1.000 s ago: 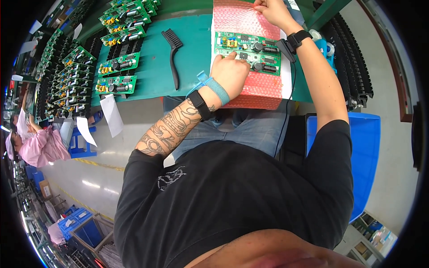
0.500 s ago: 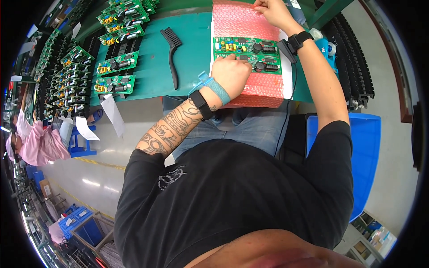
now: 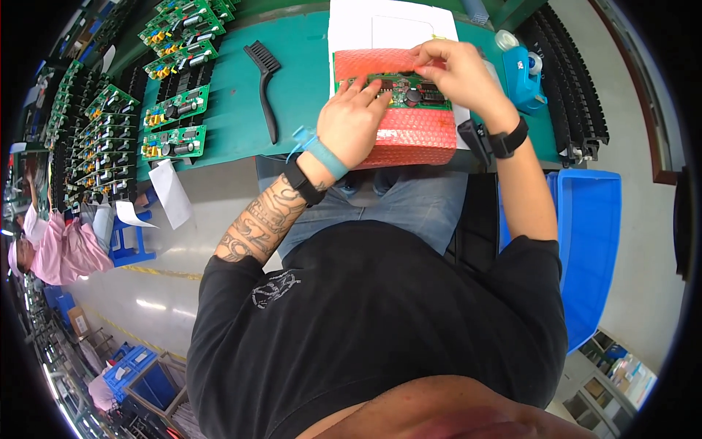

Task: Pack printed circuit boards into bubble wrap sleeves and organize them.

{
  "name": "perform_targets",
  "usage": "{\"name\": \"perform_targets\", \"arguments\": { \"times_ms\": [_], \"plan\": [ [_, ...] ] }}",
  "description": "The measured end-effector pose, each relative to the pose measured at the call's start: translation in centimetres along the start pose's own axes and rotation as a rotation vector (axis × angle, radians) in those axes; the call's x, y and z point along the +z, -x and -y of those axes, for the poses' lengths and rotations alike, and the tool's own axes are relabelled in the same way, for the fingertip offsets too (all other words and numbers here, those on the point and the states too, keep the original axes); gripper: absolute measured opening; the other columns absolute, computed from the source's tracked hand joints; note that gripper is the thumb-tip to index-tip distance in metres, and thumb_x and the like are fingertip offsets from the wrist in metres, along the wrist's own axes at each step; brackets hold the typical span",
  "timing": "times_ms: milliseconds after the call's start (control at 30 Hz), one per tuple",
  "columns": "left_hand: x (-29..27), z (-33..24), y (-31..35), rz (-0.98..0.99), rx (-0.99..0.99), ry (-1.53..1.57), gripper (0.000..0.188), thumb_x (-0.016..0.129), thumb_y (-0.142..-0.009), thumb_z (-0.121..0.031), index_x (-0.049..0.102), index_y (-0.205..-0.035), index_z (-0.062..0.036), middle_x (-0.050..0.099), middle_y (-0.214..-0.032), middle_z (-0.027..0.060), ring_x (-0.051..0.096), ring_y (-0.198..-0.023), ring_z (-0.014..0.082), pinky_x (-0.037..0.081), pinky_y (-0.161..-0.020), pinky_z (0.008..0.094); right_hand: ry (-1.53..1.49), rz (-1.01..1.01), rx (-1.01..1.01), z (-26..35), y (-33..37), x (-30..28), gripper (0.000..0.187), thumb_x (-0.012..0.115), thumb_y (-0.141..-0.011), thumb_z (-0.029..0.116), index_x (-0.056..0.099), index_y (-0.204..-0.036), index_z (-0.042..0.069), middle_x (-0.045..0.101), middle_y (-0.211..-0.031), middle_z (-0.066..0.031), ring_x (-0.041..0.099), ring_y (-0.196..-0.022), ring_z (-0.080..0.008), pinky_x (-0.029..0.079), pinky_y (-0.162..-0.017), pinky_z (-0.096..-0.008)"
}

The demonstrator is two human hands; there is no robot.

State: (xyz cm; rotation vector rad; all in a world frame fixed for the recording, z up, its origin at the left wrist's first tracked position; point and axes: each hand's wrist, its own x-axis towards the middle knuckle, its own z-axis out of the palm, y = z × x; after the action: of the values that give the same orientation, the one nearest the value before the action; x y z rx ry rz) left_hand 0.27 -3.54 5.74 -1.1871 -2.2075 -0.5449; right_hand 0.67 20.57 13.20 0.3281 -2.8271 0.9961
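A green circuit board (image 3: 433,97) with black cylindrical parts lies on a sheet of pink bubble wrap (image 3: 417,130), which extends in front of it toward my lap. The far part of the sheet is folded over the board's far side. My left hand (image 3: 349,123) rests with fingers spread on the board's left part, which it partly hides. At the far right of the board, my right hand (image 3: 459,77) pinches the folded edge of the bubble wrap between thumb and fingers. White paper (image 3: 391,23) lies underneath.
A black brush (image 3: 265,88) lies on the green table mat (image 3: 232,110). Several circuit boards (image 3: 175,106) stand in black racks at the left. A blue tape dispenser (image 3: 523,80) sits at the right, near a black rack (image 3: 574,95). A blue bin (image 3: 589,256) stands beside my right arm.
My right hand has drawn the far flap of bubble wrap toward me and down over the board, uncovering the white paper behind. My left hand's fingers have spread out.
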Motion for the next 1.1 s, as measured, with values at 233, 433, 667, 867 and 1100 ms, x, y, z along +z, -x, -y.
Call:
{"name": "perform_targets", "arguments": {
  "times_ms": [233,433,667,867,1100],
  "plan": [
    [-5.9,-1.2,-1.8,0.059,-0.114,0.17,0.04,0.08,-0.081,-0.015,0.074,-0.12,-0.0093,0.072,-0.123,0.0117,0.065,-0.121,0.032,0.051,-0.1,0.0494,-0.04,-0.157,-0.136,0.0,3.5,2.8,0.012,0.071,-0.081,-0.007,0.071,-0.093,-0.004,0.073,-0.112,-0.0125,0.072,-0.098,-0.0262,0.058,-0.085,-0.0318],
    [-1.9,1.4,-1.4,0.089,-0.036,-0.067,0.04,0.077,-0.085,-0.02,0.075,-0.125,-0.015,0.071,-0.13,0.0088,0.065,-0.121,0.0289,0.049,-0.103,0.0459,0.032,-0.158,-0.19,0.2,4.3,3.2,0.015,0.074,-0.081,-0.004,0.073,-0.096,-0.003,0.071,-0.109,-0.0115,0.071,-0.097,-0.0271,0.058,-0.085,-0.034],
    [-1.3,1.9,-0.7,0.145,-0.022,-0.066,0.037,0.075,-0.086,-0.018,0.077,-0.123,-0.0172,0.073,-0.126,0.0062,0.064,-0.122,0.0282,0.048,-0.103,0.0443,0.049,-0.193,-0.245,1.4,5.9,3.8,0.024,0.083,-0.078,0.002,0.076,-0.1,-0.002,0.07,-0.103,-0.0105,0.069,-0.095,-0.0276,0.058,-0.082,-0.0359],
    [-2.6,0.9,-0.7,0.141,-0.05,0.006,0.032,0.07,-0.089,-0.018,0.077,-0.12,-0.0143,0.072,-0.128,0.0081,0.064,-0.123,0.0298,0.046,-0.105,0.0498,0.154,-0.273,-0.32,0.8,6.7,5.1,0.027,0.085,-0.074,0.003,0.077,-0.099,0.0,0.07,-0.097,-0.0094,0.067,-0.089,-0.0279,0.057,-0.077,-0.0362],
    [-0.6,0.6,-1.3,0.103,0.005,0.096,0.033,0.068,-0.089,-0.018,0.077,-0.12,-0.0121,0.072,-0.127,0.009,0.061,-0.13,0.0316,0.044,-0.112,0.0519,0.204,-0.323,-0.298,0.8,6.5,5.4,0.024,0.085,-0.072,0.001,0.078,-0.095,0.002,0.068,-0.088,-0.0085,0.067,-0.085,-0.0268,0.055,-0.073,-0.0348]
  ]
}}
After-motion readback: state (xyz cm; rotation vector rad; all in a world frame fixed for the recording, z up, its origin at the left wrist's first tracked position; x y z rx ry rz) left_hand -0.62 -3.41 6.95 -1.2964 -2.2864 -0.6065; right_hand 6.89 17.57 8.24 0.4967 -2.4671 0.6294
